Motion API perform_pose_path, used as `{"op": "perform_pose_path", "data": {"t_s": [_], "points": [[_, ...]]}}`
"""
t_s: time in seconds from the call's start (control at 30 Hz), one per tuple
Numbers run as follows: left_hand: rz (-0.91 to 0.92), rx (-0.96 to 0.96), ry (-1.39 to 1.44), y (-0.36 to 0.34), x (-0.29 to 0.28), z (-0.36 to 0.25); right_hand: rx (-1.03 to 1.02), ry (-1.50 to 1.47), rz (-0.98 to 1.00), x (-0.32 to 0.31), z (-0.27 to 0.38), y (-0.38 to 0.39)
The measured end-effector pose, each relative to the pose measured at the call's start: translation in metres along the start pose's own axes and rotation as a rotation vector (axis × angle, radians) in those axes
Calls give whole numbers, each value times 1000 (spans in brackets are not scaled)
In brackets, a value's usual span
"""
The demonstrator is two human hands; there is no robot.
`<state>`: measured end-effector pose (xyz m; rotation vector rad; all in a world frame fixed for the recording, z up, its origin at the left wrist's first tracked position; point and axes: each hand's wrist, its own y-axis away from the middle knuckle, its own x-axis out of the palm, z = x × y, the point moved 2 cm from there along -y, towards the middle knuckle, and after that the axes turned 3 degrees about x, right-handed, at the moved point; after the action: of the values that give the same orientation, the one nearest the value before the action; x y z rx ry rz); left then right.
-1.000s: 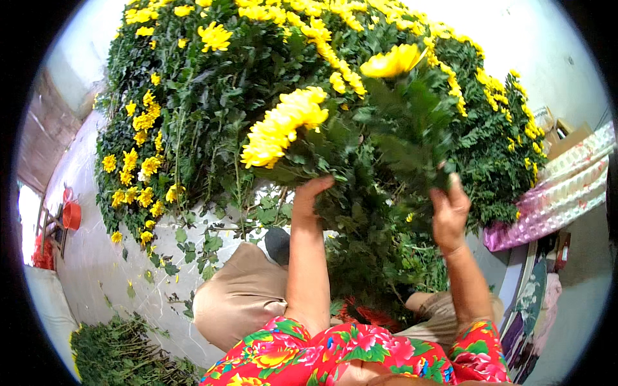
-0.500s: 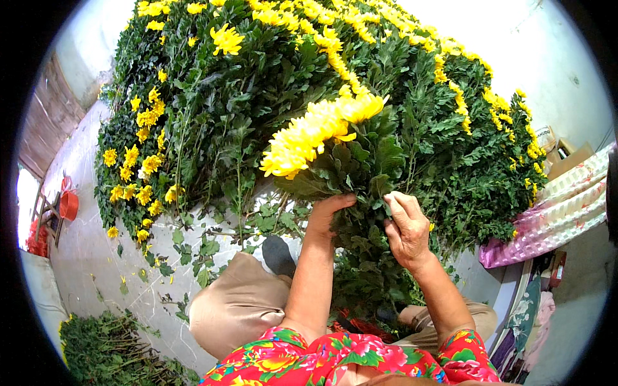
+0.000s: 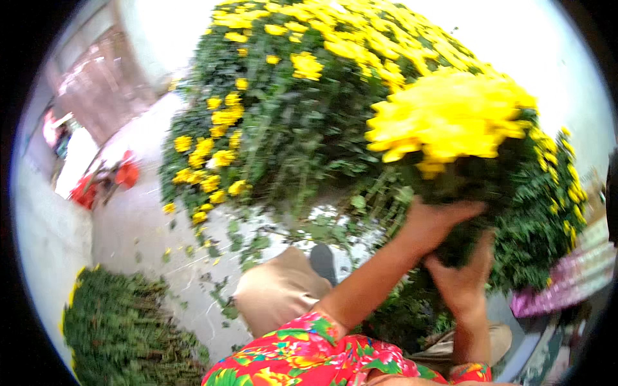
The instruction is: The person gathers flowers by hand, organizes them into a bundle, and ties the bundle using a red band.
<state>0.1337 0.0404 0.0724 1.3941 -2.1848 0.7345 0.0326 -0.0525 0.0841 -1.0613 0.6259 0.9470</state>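
A bunch of yellow chrysanthemums (image 3: 450, 116) with dark green leaves is raised close to the camera. My left hand (image 3: 432, 222) is wrapped around its leafy stems from the left. My right hand (image 3: 465, 280) grips the same stems just below, palm turned up. Behind the bunch rises a big heap of cut yellow flowers (image 3: 302, 109) with green foliage. The picture is blurred by motion.
A pile of stripped green stems and leaves (image 3: 122, 334) lies at the lower left on the concrete floor (image 3: 129, 219), with loose leaves scattered about. Red objects (image 3: 106, 180) stand far left. A pink patterned cloth (image 3: 566, 283) lies at the right. My knee in tan trousers (image 3: 277, 296) is below.
The bunch has come up and nearer the camera, and the view has swung to the right. My right hand, open beside the stems before, now grips them under my left hand.
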Motion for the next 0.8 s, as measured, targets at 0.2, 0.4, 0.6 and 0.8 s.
{"op": "perform_pose_path", "data": {"t_s": [0.2, 0.4, 0.6, 0.8], "points": [[549, 402, 63, 15, 80, -116, 333, -125, -295, -66, 14, 7], [611, 646, -201, 48, 144, -119, 244, -276, -391, -127, 1, -12], [500, 810, -611, 61, 180, -84, 48, -458, -312, -145, -13, -17], [311, 1062, -1142, 64, 210, -17, 93, -706, -59, -89, -35, 41]]}}
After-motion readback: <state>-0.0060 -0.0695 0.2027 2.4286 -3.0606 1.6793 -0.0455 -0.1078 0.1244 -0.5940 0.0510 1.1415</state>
